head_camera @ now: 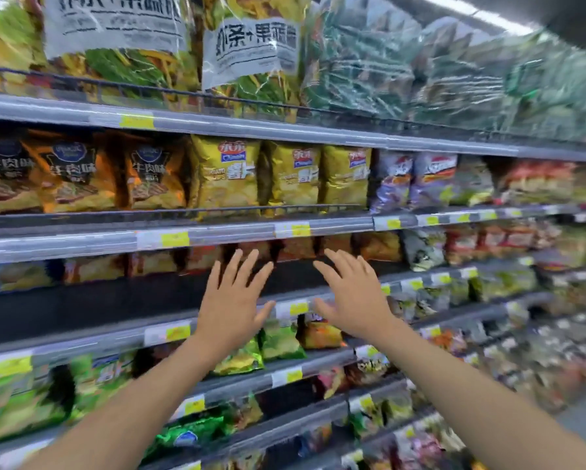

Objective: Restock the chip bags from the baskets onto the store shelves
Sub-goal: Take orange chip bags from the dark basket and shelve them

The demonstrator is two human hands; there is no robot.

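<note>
My left hand and my right hand are both raised with fingers spread, holding nothing, in front of the store shelves. They hover before the third shelf from the top, where orange chip bags sit far back behind a dark gap. Gold chip bags and orange-and-black chip bags fill the shelf above. No basket is in view. The picture is blurred.
Large clear bags of snacks crowd the top shelf behind a wire rail. Purple bags stand to the right of the gold ones. Green bags lie on the lower shelves. Yellow price tags line the shelf edges.
</note>
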